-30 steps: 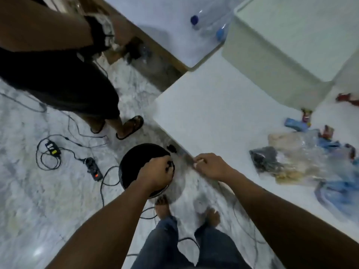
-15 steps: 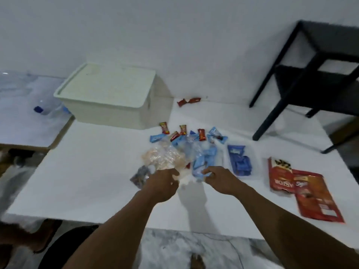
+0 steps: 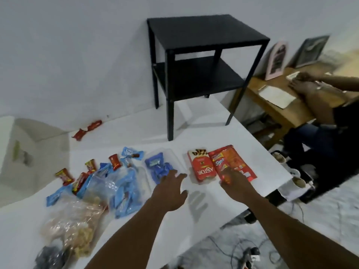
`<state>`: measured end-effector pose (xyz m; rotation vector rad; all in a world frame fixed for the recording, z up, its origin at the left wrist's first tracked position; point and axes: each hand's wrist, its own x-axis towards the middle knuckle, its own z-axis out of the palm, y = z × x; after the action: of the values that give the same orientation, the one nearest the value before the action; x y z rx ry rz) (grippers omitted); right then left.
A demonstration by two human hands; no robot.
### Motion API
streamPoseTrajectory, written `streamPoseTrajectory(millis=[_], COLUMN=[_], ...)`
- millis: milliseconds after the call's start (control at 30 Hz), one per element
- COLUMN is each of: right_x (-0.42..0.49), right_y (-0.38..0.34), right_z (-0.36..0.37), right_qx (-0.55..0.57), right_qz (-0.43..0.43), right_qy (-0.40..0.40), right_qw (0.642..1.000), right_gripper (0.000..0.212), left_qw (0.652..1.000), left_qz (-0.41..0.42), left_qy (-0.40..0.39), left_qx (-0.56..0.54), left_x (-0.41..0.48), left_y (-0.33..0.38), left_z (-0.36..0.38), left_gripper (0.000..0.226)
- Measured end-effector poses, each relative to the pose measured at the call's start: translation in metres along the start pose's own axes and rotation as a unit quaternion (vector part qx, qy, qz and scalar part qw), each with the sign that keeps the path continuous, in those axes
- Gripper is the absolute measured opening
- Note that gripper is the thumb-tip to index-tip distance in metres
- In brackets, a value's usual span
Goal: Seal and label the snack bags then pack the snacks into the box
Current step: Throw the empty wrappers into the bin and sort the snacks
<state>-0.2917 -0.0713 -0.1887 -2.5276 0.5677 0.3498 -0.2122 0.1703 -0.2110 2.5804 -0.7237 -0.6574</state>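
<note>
Your white bench [image 3: 213,136] runs back to a white wall [image 3: 77,55], with a black side table [image 3: 204,35] standing on its far end and the white box [image 3: 11,152] at the left edge. Your left hand [image 3: 169,193] hovers, fingers spread wide, just beside the clear bag of blue snacks [image 3: 159,167] — your right hand [image 3: 236,186] lies on the red pouch [image 3: 233,162], and you cannot tell whether its fingers grip it. A wooden desk [image 3: 275,111] stands to the right

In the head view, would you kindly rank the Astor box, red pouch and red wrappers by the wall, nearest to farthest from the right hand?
1. red pouch, touched by the right hand.
2. Astor box, just left of the pouch.
3. red wrappers, far left by the wall.
</note>
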Motion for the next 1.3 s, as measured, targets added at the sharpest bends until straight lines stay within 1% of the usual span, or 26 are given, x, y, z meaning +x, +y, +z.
streamPoseTrajectory(millis=[67, 133, 233, 333, 400, 467, 567, 667, 767, 867, 967, 1100, 1200, 1300], right_x=[-0.005, -0.004, 0.003, 0.02, 0.04, 0.063, 0.094, 0.118, 0.137, 0.15, 0.153, 0.156, 0.158, 0.16], right_y=[0.021, 0.044, 0.076, 0.1, 0.109, 0.115, 0.122, 0.136, 0.147, 0.152, 0.159, 0.164, 0.16, 0.155], right_z=[-0.002, -0.002, -0.001, 0.0, -0.002, -0.003, -0.001, 0.006, 0.012, 0.023, 0.039, 0.048, 0.048, 0.046], right_qx=[-0.007, 0.01, 0.007, -0.024, -0.05, -0.071, -0.107, -0.119, -0.149, -0.167, -0.186, -0.172, -0.157, -0.155], right_qz=[0.01, 0.021, 0.054, 0.051, 0.03, -0.005, -0.06, -0.125, -0.165, -0.204, -0.217, -0.212, -0.204, -0.191], right_qy=[0.025, 0.051, 0.051, 0.059, 0.053, 0.035, 0.024, 0.019, -0.009, -0.015, -0.018, -0.01, -0.001, 0.009], right_qw=[1.0, 0.998, 0.997, 0.997, 0.997, 0.997, 0.992, 0.985, 0.975, 0.965, 0.958, 0.962, 0.966, 0.969], right_gripper=[0.042, 0.04, 0.042, 0.048, 0.053, 0.06, 0.061, 0.061, 0.069, 0.068, 0.068, 0.067, 0.065, 0.06], left_qw=[1.0, 0.999, 0.997, 0.994, 0.996, 0.998, 0.996, 0.994, 0.989, 0.986, 0.986, 0.99, 0.986, 0.982], left_qz=[0.01, 0.026, 0.059, 0.075, 0.048, 0.008, -0.041, -0.042, -0.026, -0.02, -0.047, -0.106, -0.159, -0.179], left_qy=[0.003, 0.002, -0.017, -0.032, -0.037, -0.026, -0.018, -0.011, -0.026, -0.012, -0.004, -0.002, 0.011, 0.025], left_qx=[0.02, 0.039, 0.054, 0.071, 0.069, 0.063, 0.077, 0.096, 0.146, 0.163, 0.158, 0.093, 0.056, 0.047], left_x=[0.021, 0.04, 0.06, 0.087, 0.106, 0.121, 0.138, 0.153, 0.16, 0.158, 0.155, 0.156, 0.159, 0.161], left_y=[0.012, 0.024, 0.043, 0.059, 0.07, 0.079, 0.089, 0.095, 0.095, 0.093, 0.092, 0.096, 0.103, 0.108], left_z=[0.006, 0.013, 0.028, 0.039, 0.044, 0.05, 0.061, 0.073, 0.085, 0.094, 0.096, 0.092, 0.09, 0.09], left_gripper=[0.065, 0.069, 0.069, 0.067, 0.069, 0.072, 0.075, 0.073, 0.071, 0.067, 0.06, 0.049, 0.04, 0.036])
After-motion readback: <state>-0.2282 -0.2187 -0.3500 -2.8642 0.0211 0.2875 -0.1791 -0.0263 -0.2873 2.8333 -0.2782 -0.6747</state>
